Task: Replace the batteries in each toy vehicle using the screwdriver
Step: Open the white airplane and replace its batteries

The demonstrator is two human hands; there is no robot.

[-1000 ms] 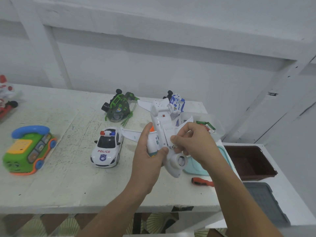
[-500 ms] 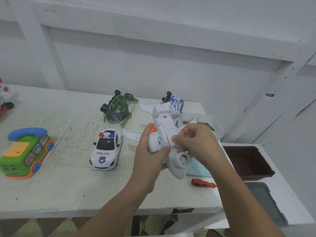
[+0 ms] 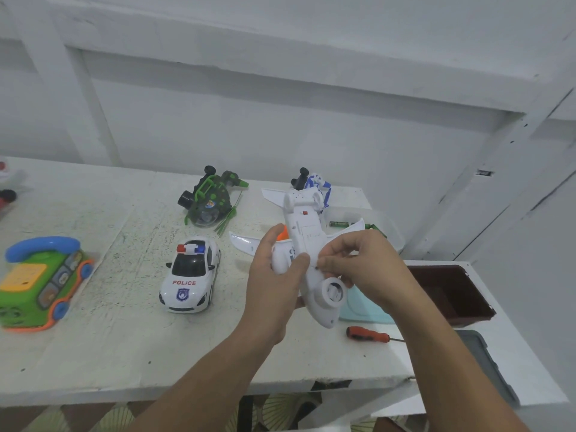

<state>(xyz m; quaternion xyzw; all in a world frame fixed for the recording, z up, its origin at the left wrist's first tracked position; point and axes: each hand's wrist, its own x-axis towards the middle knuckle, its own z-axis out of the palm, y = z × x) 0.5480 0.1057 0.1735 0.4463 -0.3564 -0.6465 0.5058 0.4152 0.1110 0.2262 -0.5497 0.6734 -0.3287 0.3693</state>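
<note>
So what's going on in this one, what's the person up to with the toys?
A person holds a white plastic toy aeroplane belly-up above the white table. The left hand grips its body. The right hand holds it too, fingertips beside a small dark screw on the underside. The orange-handled screwdriver lies untouched on the table near the right forearm. Whether the battery cover is fastened cannot be told.

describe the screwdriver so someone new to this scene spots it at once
Go to the near right corner of the white table, below the raised white toy plane. The screwdriver lies flat in front of a pale blue tub. It is the only slim tool, with a red-orange handle.
</note>
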